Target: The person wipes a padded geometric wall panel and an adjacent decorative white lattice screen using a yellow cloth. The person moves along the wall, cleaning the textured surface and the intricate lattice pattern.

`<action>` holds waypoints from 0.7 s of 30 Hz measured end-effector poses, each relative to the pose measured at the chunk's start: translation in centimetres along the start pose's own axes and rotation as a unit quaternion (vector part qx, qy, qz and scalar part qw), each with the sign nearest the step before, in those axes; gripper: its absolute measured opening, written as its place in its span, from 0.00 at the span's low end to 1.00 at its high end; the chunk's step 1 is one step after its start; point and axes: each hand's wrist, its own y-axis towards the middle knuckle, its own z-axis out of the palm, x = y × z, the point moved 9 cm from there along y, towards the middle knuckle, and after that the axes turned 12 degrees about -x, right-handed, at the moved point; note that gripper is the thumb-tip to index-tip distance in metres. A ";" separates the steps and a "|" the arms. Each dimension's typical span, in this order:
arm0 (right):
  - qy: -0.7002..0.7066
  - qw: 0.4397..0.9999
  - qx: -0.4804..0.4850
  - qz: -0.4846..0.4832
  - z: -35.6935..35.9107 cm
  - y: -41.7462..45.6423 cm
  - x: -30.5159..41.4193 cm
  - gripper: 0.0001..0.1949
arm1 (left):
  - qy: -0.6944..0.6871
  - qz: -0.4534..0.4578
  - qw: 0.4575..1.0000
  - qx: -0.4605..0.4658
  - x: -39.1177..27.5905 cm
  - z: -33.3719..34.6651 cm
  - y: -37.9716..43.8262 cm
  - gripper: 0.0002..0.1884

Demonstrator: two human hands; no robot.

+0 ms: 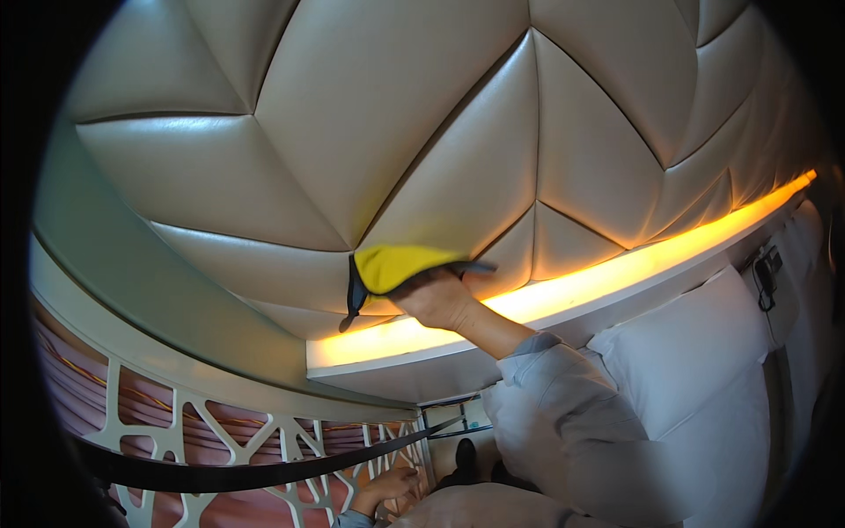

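Observation:
My right hand (pixel 436 298) reaches forward in a grey sleeve and holds a yellow cloth with dark edging (pixel 403 265). The cloth lies against the lower part of a cream padded wall panel (pixel 462 152), just above a glowing light strip (pixel 568 290). One dark corner of the cloth hangs down on the left. My left hand (pixel 396 483) is low in the view beside a white lattice screen (pixel 244 449); its fingers are partly bent, and I see nothing in them.
A white ledge (pixel 409 369) runs below the light. White pillows (pixel 686 343) and bedding lie at the right, near a dark cable (pixel 766 284). A black strap (pixel 264 472) crosses the lower left. A dark shoe (pixel 466 455) shows on the floor.

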 end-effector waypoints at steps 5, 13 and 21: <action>0.355 0.919 -0.038 0.169 -1.4 2.1 -1.5 0.20 | 0.029 0.036 0.975 -0.215 -0.4 -9.4 -1.4 0.23; -0.226 0.878 -0.337 0.254 -18.2 5.8 -10.8 0.33 | -0.223 0.103 0.871 -0.427 -4.0 -18.3 -3.0 0.16; -0.101 0.991 -0.086 0.019 -3.4 3.0 0.2 0.22 | -0.139 0.270 0.741 -0.599 -12.8 -27.1 -5.9 0.15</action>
